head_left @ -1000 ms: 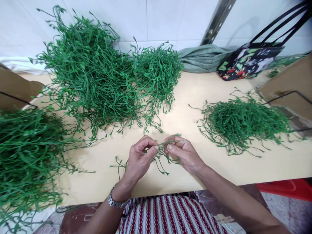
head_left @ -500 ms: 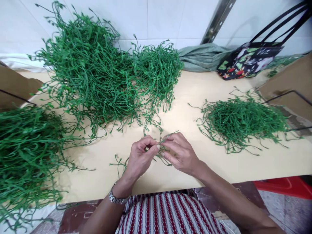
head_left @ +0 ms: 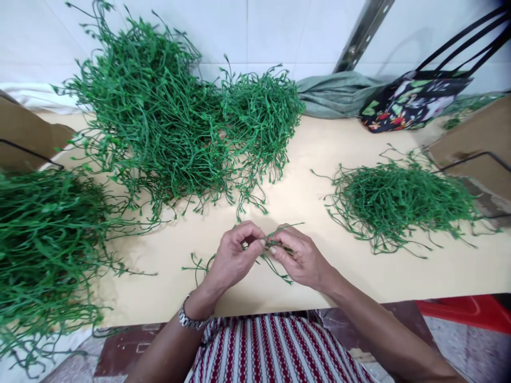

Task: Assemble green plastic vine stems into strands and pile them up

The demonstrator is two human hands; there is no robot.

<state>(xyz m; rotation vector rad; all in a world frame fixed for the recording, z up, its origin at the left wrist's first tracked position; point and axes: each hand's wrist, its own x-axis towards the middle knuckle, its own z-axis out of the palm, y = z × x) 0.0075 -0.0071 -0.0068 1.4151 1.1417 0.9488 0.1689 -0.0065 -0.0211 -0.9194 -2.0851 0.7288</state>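
Observation:
Close together above the front of the table, my left hand (head_left: 238, 254) and my right hand (head_left: 300, 254) pinch thin green plastic stems (head_left: 278, 268) between thumbs and fingertips. One stem's end sticks out past my right fingers, and another hangs below them with a small tufted tip. The exact join between the stems is hidden by my fingertips. Beside my left wrist, which wears a metal watch (head_left: 189, 315), a few loose stems (head_left: 198, 264) lie on the table.
A big heap of green stems (head_left: 159, 117) stands at the back, with a smaller heap (head_left: 261, 114) adjoining it. More pile up at the left (head_left: 43, 239) and right (head_left: 399, 199). Cardboard boxes (head_left: 479, 138) flank the table; a floral bag (head_left: 413, 101) rests at the back right.
My right fingers have shifted slightly and pinch closer to my left fingertips. One stem now points out to the right, and another hangs lower below the hands. The view has moved a little.

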